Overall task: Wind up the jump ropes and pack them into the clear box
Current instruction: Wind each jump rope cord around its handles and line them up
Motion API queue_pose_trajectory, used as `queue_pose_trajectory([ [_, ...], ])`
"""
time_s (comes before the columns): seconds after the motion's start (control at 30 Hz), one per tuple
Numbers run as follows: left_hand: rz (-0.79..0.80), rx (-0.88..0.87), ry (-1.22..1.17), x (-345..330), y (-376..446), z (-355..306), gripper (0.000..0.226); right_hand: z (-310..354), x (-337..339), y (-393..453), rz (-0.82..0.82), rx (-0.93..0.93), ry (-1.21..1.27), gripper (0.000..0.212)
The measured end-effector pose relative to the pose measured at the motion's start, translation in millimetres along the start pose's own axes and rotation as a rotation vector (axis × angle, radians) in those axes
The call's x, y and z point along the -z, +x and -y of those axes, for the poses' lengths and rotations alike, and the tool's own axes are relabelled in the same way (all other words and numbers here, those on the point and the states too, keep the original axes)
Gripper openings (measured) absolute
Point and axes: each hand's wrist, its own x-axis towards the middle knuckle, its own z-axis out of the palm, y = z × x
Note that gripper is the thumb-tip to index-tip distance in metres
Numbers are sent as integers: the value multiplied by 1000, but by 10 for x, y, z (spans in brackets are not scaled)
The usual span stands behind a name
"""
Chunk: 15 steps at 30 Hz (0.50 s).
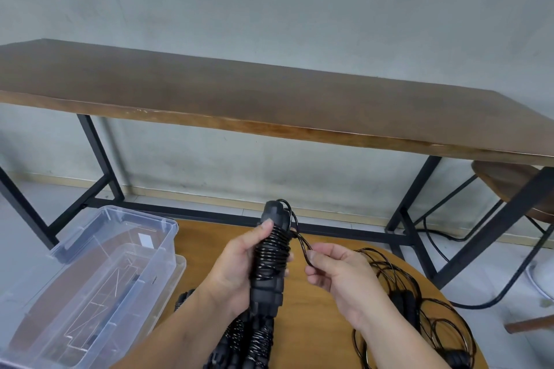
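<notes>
The jump rope (271, 252) in hand is nearly wound: its black cord lies in tight turns round the paired handles, held upright above the round wooden worktop (311, 323). Only a short tail of cord (302, 246) is left free, so the step in hand looks like the finish of the winding. The next move probably calls for tucking or looping that tail under a turn so the coil cannot spring loose, then carrying the bundle to the clear box (99, 275) at the left, which stands open with no ropes visible inside.

The left hand (236, 266) grips the handles, fingers curled round the coil and the thumb pressed on the upper turns. The right hand (338, 272) pinches the tail between thumb and forefinger, the other fingers loosely curled.

Wound ropes (248, 338) lie on the worktop below the hands; a loose tangle of cord (419, 302) lies to the right.
</notes>
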Motion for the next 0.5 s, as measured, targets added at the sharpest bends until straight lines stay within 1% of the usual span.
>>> queue_pose_trajectory([
  [0.07, 16, 9, -83, 7, 14, -11, 48, -13, 32, 36, -18, 58, -78, 14],
  [0.17, 28, 33, -162, 16, 48, 34, 47, -11, 67, 89, -99, 219, -389, 8],
  [0.23, 9, 42, -192, 25, 106, 71, 46, -14, 55, 108, -148, 313, -601, 9],
  [0.33, -5, 29, -255, 15, 188, 74, 56, 3, 73, 142, -187, 408, -798, 9],
  [0.37, -19, 22, -214, -4, 199, 52, 57, 30, 83, 153, -192, 418, -819, 8],
  [0.4, -48, 7, -116, -24, 209, 35, 54, 59, 86, 159, -190, 409, -796, 7],
  [0.5, -198, -107, 417, -100, 223, 28, 39, 119, 30, 141, -166, 318, -607, 11],
])
